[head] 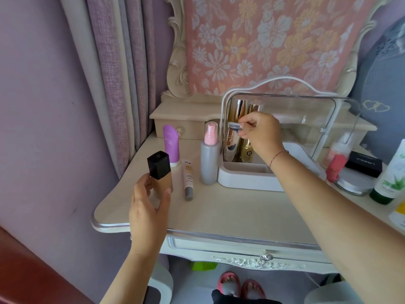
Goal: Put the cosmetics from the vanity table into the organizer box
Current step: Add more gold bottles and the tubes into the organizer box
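Note:
My left hand [149,207] grips a tan foundation bottle with a black cap [159,172] above the table's left part. My right hand [262,133] reaches into the white organizer box [245,179], whose clear lid [306,119] stands raised, and pinches the silver end of a gold tube [232,141] standing in the left compartment. Beside that tube are tall gold bottles [246,150]. Left of the box stand a frosted spray bottle with a pink pump [210,154] and a purple SPF tube [171,145]; a slim BB cream tube [187,178] lies flat.
Right of the box sit a red tube [335,166], a black compact [363,164] on a round jar [352,185], and a green-and-white aloe tube [392,178]. The vanity table [219,213] has a small drawer unit [186,121] behind. Curtains hang on the left.

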